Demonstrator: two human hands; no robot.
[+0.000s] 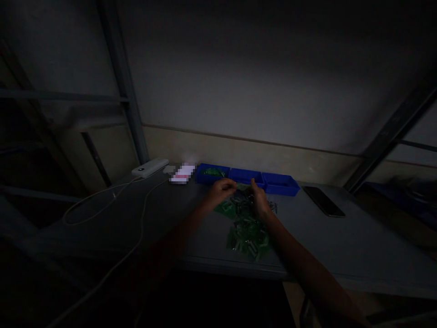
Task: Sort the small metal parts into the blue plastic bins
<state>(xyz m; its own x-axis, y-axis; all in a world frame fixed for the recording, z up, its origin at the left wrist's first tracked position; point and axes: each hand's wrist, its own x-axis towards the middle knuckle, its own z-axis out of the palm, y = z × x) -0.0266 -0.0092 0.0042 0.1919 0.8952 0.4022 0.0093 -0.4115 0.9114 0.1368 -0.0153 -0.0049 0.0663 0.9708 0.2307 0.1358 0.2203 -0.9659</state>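
Observation:
My left hand is closed in a pinch at the edge of a small pale-green plastic bag. On the other side of that bag, my right hand has its thumb up and its fingers curled around it, partly hidden. Below the hands lies a pile of green plastic bags with small shiny metal parts inside. More green bags lie under my left hand. Loose metal pieces are scattered beside my right hand. The dim light hides fine detail.
Three joined blue bins stand behind the hands: the left bin holds green bags, beside the middle bin and right bin. A dark phone lies right. A lit phone, white power bank and cable lie left.

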